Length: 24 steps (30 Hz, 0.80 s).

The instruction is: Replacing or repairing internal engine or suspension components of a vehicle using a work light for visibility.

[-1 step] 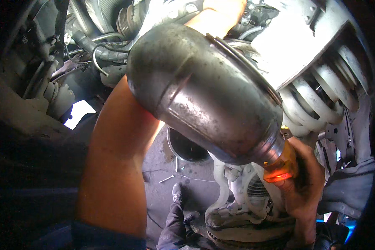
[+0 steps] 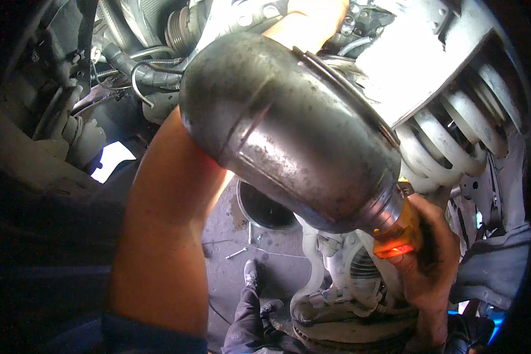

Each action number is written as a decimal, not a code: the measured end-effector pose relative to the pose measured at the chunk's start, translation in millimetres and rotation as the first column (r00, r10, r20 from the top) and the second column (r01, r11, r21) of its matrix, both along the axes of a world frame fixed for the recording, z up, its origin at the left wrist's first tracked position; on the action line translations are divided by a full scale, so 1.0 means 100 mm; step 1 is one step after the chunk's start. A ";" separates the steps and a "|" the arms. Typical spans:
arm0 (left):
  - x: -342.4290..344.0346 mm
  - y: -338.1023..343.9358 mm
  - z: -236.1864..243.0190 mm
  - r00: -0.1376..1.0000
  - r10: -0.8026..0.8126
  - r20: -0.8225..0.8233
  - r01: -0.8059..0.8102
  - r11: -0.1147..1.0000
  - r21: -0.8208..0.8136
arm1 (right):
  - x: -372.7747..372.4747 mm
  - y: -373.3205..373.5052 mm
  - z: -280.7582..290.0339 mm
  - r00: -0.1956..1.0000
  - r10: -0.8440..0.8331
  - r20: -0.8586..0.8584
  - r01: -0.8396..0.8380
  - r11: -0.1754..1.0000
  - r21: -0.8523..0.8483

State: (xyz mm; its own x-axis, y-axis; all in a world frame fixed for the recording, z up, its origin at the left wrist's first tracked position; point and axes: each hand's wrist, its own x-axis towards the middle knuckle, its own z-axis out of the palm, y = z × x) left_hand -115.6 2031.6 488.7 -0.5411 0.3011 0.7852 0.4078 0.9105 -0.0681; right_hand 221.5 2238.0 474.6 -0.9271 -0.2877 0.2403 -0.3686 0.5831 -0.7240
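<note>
A: What is the biggest thing before us?
B: The metal can [image 2: 289, 133], stained and shiny. It fills the middle, tilted from upper left down to its narrow neck [image 2: 388, 209] at lower right.
A: And our left arm [image 2: 165, 218]?
B: It rises from a dark sleeve [image 2: 153, 333], passes behind the can and comes out past its upper edge. There our left hand [image 2: 323, 17] is washed out by glare among the car's parts; its fingers are hidden, so we cannot tell whether they are spread or pressed together.
A: What do we have to the right?
B: A pale coil spring [image 2: 460, 133], and below it our right hand [image 2: 433, 253]. Its fingers are curled around an orange tool [image 2: 398, 236] just by the neck. We cannot tell whether the tool touches it.
A: Lower down?
B: On the grey floor [image 2: 221, 268] we see a round vessel [image 2: 239, 200] with a dark inside, partly covered by the can.
A: Anything smaller?
B: A shoe [image 2: 251, 274], and near it a slim pale rod [image 2: 236, 253] lying on the floor.
</note>
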 end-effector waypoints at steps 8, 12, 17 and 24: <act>-0.01 0.03 0.08 0.993 0.118 -0.003 -0.118 0.992 -0.046 | 0.01 -0.04 -0.01 1.000 -0.025 0.002 0.025 1.000 0.019; 0.02 0.16 0.06 0.984 0.164 0.062 -0.161 0.985 -0.057 | 0.00 -0.04 -0.05 0.997 -0.034 -0.067 0.034 0.999 -0.001; -0.05 0.06 -0.12 0.959 0.252 -0.130 -0.283 0.874 -0.395 | 0.06 -0.08 -0.03 0.997 -0.022 -0.077 0.017 0.998 -0.067; -0.06 0.05 -0.17 0.984 0.159 -0.077 -0.171 0.966 -0.194 | 0.02 -0.06 0.00 0.998 -0.030 0.047 0.032 0.999 -0.041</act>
State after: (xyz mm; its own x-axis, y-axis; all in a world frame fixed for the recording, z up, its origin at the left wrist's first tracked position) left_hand -121.9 2037.0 471.4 -0.5496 0.3652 0.7514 0.2427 0.9304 -0.2747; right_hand 223.8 2231.7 474.4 -0.9457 -0.2493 0.2085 -0.3166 0.5623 -0.7639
